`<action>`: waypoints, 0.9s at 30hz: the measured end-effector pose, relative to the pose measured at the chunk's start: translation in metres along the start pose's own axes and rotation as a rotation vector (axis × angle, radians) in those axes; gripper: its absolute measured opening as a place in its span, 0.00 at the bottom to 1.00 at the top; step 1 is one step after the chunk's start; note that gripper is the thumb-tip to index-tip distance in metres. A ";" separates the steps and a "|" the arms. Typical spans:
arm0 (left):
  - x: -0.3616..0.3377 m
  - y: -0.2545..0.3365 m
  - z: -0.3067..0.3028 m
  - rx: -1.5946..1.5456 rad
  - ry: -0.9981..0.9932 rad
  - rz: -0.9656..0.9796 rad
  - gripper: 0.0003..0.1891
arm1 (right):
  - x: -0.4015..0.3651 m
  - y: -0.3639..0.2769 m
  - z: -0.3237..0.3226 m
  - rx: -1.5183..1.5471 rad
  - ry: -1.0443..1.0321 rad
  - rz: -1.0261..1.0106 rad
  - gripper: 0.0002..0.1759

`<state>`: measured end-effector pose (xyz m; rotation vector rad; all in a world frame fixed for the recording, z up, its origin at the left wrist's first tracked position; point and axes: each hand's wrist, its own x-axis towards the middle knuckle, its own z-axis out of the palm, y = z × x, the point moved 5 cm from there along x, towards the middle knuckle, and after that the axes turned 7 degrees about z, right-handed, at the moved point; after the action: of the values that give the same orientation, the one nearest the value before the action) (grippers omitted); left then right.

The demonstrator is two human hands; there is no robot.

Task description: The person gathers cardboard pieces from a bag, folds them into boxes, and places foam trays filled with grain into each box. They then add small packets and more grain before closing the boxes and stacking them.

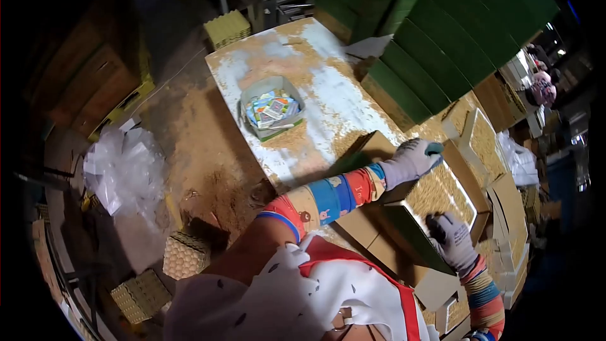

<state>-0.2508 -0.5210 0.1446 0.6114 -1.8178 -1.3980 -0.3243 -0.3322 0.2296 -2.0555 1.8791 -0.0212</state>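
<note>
An open cardboard box (pixel 363 230) holds a green-sided inner box filled with tan shavings (pixel 435 192). My left hand (pixel 413 159), in a pale glove with dark fingertips, reaches across to the far edge of the filled box, its fingers bent; what they hold, if anything, is hidden. At the near right edge of the same box is my right hand (pixel 451 239), gloved too, with its dark fingertips curled at the rim. Whether that hand grips the rim is unclear.
A plastic tub of colourful cards (pixel 292 127) stands on the shavings-strewn table (pixel 334 95). Green boxes (pixel 442 38) rise in stacks behind. Plastic bags (pixel 123 170) and egg trays (pixel 186 256) lie on the left floor. More filled boxes (pixel 485 145) are at right; a person (pixel 543 88) is far off.
</note>
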 end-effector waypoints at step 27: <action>-0.022 0.081 -0.078 0.565 -0.030 0.506 0.17 | -0.235 0.196 0.137 -0.098 0.026 1.572 0.74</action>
<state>-0.1702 -0.5273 0.2257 0.3573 -2.2057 -0.5614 -0.5067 -0.0816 0.1017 -0.1509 2.9262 0.4185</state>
